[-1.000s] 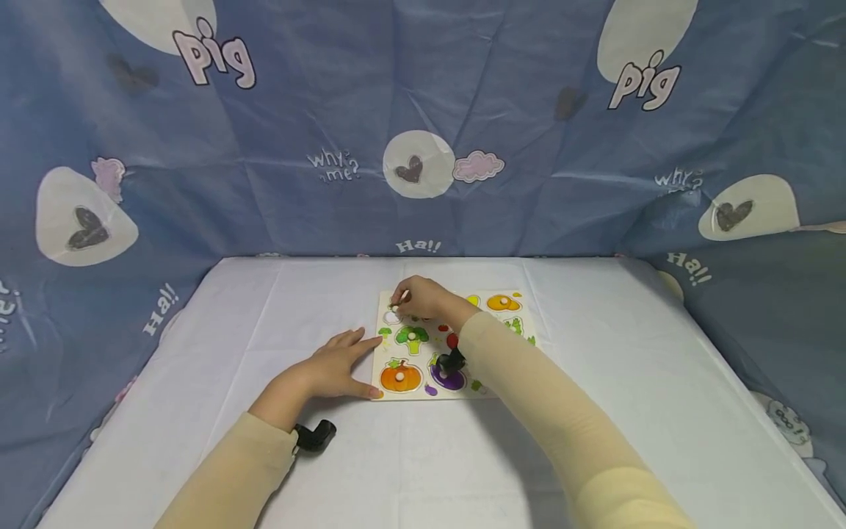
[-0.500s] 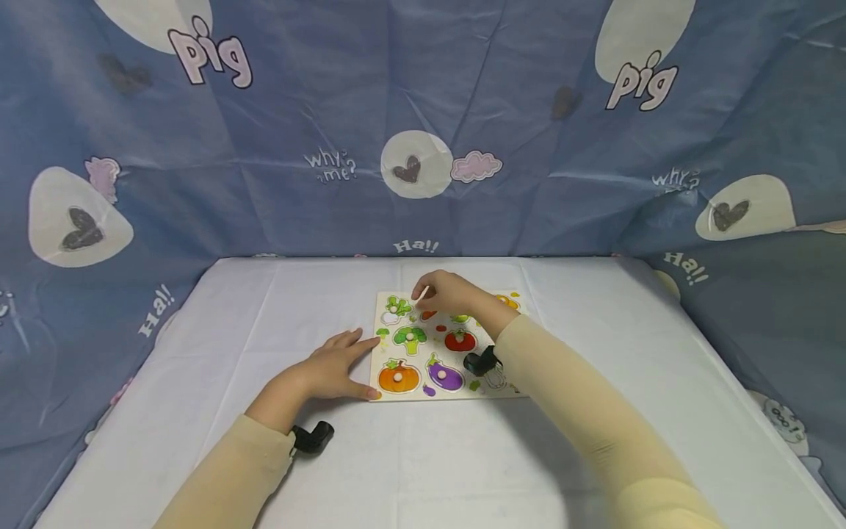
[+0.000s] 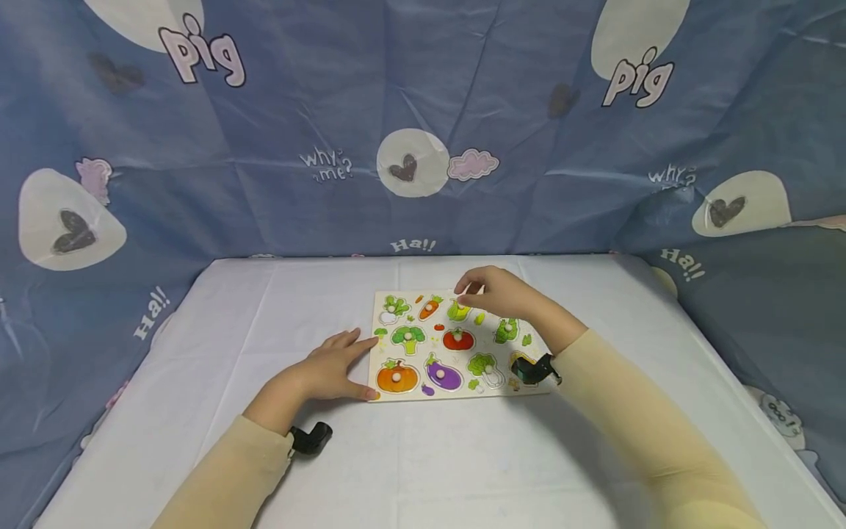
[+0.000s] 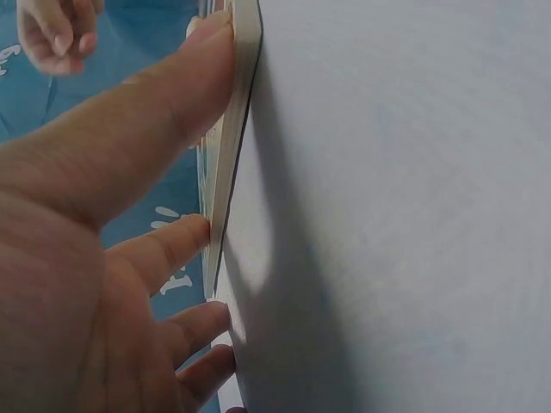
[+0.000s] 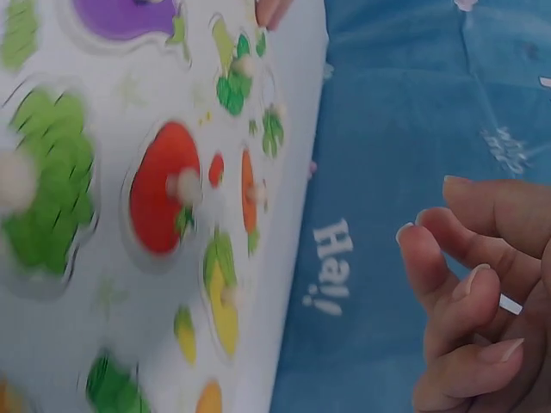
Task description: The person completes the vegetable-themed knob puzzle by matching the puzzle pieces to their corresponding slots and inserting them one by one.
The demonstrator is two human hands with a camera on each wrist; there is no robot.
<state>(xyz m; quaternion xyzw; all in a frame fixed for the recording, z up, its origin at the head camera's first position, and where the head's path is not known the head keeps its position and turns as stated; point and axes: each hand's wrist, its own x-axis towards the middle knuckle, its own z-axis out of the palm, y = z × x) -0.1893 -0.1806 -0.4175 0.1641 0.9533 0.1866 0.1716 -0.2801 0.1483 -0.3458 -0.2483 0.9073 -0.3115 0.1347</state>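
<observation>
A wooden knob puzzle board point(image 3: 456, 395) with painted vegetable pieces lies flat on the table. My left hand point(image 3: 333, 367) spreads along its left side, the thumb on the near left corner. In the left wrist view, the left thumb and index fingertip meet the board's edge point(image 4: 225, 163). My right hand point(image 3: 505, 294) hovers over the far side near the corn piece point(image 3: 457, 311); its fingers are loosely bent with nothing visible in their grasp. The radish point(image 3: 393, 308), carrot point(image 3: 430, 307), broccoli point(image 3: 408, 339), tomato point(image 3: 459, 342), pumpkin point(image 3: 398, 380) and eggplant point(image 3: 444, 378) pieces sit in their places.
A white cloth point(image 3: 370, 470) covers the table. Behind and beside it hangs a blue printed curtain point(image 3: 357, 213). Black wrist cameras point(image 3: 312, 438) are strapped to both wrists, and the right one overlaps the board's near right corner. The right hand and forearm hide the far right corner.
My right hand has moved right from the radish piece at the far left to over the corn piece, uncovering the radish, carrot and tomato pieces. The left hand stays at the board's edge.
</observation>
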